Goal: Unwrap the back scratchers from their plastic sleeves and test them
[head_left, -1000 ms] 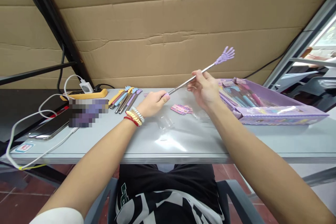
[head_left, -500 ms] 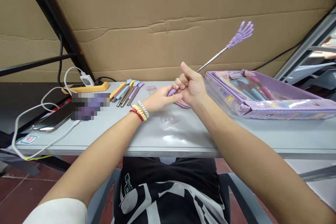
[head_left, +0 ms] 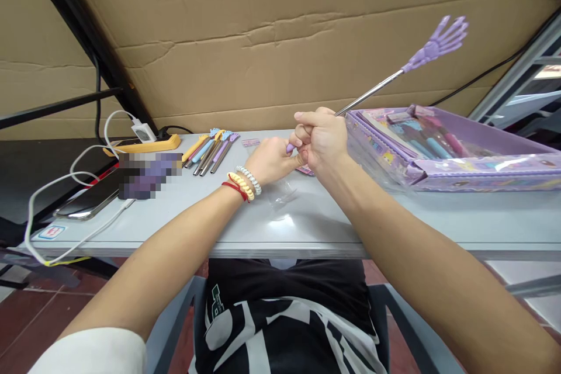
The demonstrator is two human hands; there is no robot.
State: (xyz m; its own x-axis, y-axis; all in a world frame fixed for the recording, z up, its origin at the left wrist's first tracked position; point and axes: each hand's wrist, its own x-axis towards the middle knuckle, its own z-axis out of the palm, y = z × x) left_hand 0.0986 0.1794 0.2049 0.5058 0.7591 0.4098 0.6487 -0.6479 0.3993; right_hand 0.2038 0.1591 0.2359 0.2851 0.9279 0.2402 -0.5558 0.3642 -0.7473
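Note:
A purple back scratcher (head_left: 436, 47) with a skeleton-hand head and a thin metal rod slants up to the right over the table. Closed around its lower part is my right hand (head_left: 322, 135), thumb side up. My left hand (head_left: 272, 160) grips the purple handle end, right against my right hand. Most of the handle is hidden by my fingers. Under my wrists lies a crumpled clear plastic wrapper (head_left: 283, 196). Several more back scratchers (head_left: 213, 152), in yellow, blue and purple with metal tubes, lie side by side to the left of my hands.
To the right stands an open purple box (head_left: 491, 180) holding wrapped items. On the left are a phone (head_left: 94, 193), a white charging cable (head_left: 94, 239) and a yellow power strip (head_left: 160, 145). A cardboard wall (head_left: 263, 82) rises behind the grey table (head_left: 421, 216).
The back scratcher's head has moved up and to the right, with more of its metal rod showing. My right hand has turned, its fingers closing more tightly; my left hand has shifted slightly right.

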